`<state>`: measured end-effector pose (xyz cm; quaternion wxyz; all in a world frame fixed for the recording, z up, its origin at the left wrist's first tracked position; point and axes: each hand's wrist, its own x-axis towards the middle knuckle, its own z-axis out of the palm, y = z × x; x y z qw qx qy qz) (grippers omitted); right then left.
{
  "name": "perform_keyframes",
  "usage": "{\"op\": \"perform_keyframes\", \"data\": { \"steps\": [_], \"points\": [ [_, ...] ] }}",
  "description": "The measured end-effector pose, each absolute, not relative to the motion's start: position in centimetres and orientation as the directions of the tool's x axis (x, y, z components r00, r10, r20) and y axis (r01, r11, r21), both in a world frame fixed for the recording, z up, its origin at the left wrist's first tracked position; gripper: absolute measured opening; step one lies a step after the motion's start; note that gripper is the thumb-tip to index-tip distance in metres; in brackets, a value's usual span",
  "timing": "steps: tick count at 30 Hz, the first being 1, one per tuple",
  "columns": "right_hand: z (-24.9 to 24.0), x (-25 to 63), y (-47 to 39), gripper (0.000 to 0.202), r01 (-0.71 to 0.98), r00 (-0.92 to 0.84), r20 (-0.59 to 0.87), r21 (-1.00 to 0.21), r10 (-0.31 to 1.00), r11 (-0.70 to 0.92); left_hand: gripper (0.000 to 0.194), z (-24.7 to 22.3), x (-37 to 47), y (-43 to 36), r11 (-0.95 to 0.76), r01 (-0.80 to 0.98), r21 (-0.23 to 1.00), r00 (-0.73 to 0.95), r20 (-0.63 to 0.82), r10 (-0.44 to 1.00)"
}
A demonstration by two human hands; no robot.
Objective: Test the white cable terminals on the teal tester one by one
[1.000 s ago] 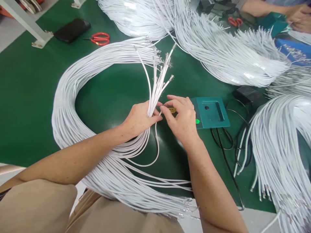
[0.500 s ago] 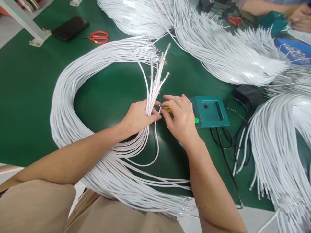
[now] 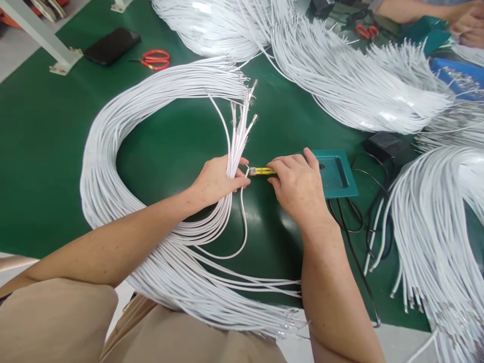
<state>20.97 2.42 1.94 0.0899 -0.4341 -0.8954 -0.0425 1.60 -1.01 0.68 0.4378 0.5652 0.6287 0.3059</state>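
Observation:
My left hand (image 3: 214, 180) is closed around several white cables (image 3: 235, 148), whose frayed, bare ends point up and away from me. Between its thumb and fingers it also pinches one separate cable (image 3: 243, 199), its end turned toward the right. My right hand (image 3: 300, 189) grips a slim yellow tool with a metal tip (image 3: 261, 171). That tip sits close beside the pinched cable end; whether they touch I cannot tell. Behind my right hand lies a teal device with a recessed tray (image 3: 351, 189), partly covered by the hand.
A large curved bundle of white cables (image 3: 100, 146) surrounds my left arm. Red-handled scissors (image 3: 156, 59) and a black phone (image 3: 112, 46) lie at the back left. More cable bundles (image 3: 351, 75) fill the back and right. A co-worker's hand (image 3: 471, 25) shows at top right.
My right hand has moved right, away from my left hand, exposing more of the yellow tool. The cable ends in my left hand have dipped slightly.

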Motion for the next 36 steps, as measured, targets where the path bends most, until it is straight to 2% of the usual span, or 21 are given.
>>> {"op": "perform_keyframes", "data": {
  "steps": [5, 8, 15, 24, 31, 33, 36],
  "points": [
    [1.5, 21.3, 2.6, 0.028, 0.761, -0.627, 0.225, -0.027, 0.746, 0.648, 0.041, 0.6, 1.7, -1.0, 0.176, 0.421, 0.89, 0.025, -0.206, 0.978],
    [1.4, 21.3, 2.7, 0.027, 0.778, -0.6, 0.237, -0.05, 0.764, 0.626, 0.04, 0.6, 1.8, -1.0, 0.187, 0.399, 0.898, 0.017, -0.211, 0.977],
    [1.6, 21.0, 2.8, 0.033, 0.779, -0.583, 0.248, -0.101, 0.774, 0.619, 0.041, 0.8, 1.9, -1.0, 0.188, 0.436, 0.88, -0.01, -0.205, 0.979],
    [1.3, 20.9, 3.3, 0.027, 0.78, -0.558, 0.316, -0.115, 0.768, 0.615, 0.041, 0.0, 2.0, -0.8, 0.187, 0.438, 0.88, -0.001, -0.207, 0.978],
    [1.8, 21.3, 2.8, 0.021, 0.776, -0.558, 0.314, -0.131, 0.768, 0.618, 0.039, -0.4, 2.0, -0.8, 0.185, 0.45, 0.874, 0.02, -0.217, 0.976],
    [1.8, 21.8, 2.8, 0.023, 0.815, -0.49, 0.361, -0.132, 0.793, 0.564, 0.04, -0.4, 2.0, -0.7, 0.192, 0.45, 0.872, 0.019, -0.225, 0.974],
    [1.4, 22.6, 3.0, 0.031, 0.91, -0.321, 0.43, -0.106, 0.844, 0.401, 0.039, -0.2, 1.8, -0.6, 0.205, 0.441, 0.874, 0.032, -0.244, 0.969]
  ]
}}
